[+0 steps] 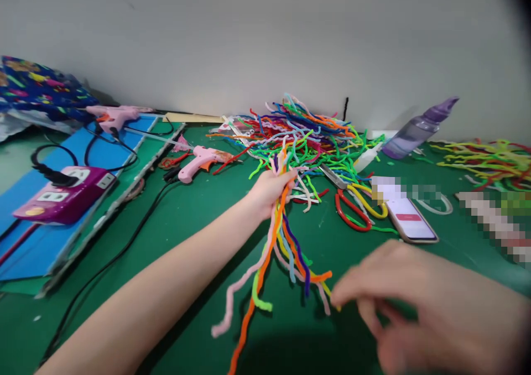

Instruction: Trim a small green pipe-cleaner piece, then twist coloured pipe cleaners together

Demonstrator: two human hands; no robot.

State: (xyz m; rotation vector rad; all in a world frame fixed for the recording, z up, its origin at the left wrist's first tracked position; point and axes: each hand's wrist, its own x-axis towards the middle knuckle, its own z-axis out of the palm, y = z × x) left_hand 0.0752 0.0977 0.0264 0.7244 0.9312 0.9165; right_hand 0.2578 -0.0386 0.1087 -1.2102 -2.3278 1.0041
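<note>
Craft workbench: green cutting mat (199, 220), pink glue guns (202, 160), heaped pipe cleaners (307, 137), scissors (352, 203), power strip (66, 195).

Fist-gripped dangling multicoloured pipe cleaners (282, 242)

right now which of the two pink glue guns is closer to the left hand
The pink glue gun lying on the green mat beside the heap of pipe cleaners; the other glue gun rests farther off on the blue board, beyond the left hand.
</note>
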